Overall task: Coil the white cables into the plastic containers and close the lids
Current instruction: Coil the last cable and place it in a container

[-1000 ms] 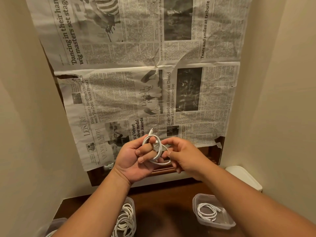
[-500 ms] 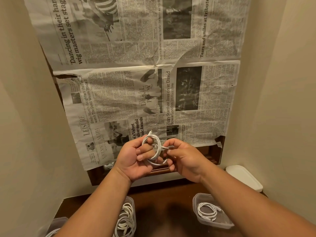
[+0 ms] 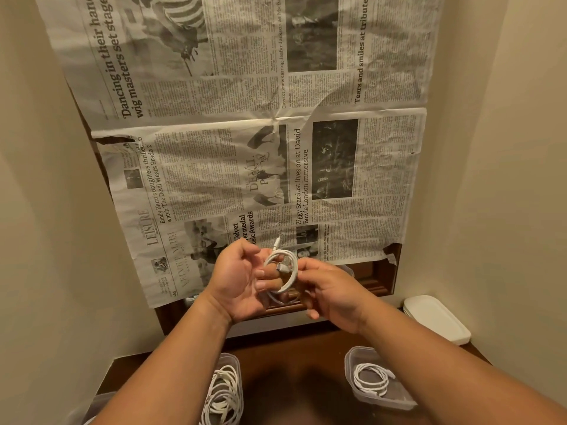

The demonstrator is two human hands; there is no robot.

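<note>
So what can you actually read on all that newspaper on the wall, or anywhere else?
All on the newspaper, sideways:
"'Dancing in their hand... wig masters set stage" (cut off)
"Tears and smiles at tribute" (cut off)
"Director knew casting Jaafar Jackson as Michael"
"Emily Blunt's daughters thrilled to watch 'The Devil Wears Prada 2'"
"Ziggy Stardust lives on at David Bowie London immersive"
"LEISURE"
"...Velvet ...er medal ...usic Awards" (partly hidden)
Body text: too small.
Containers, lids, cables: none.

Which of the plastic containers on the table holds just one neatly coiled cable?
The container on the right, under the right forearm: it holds a single round coil. The middle container is heaped with many tangled white loops.
</note>
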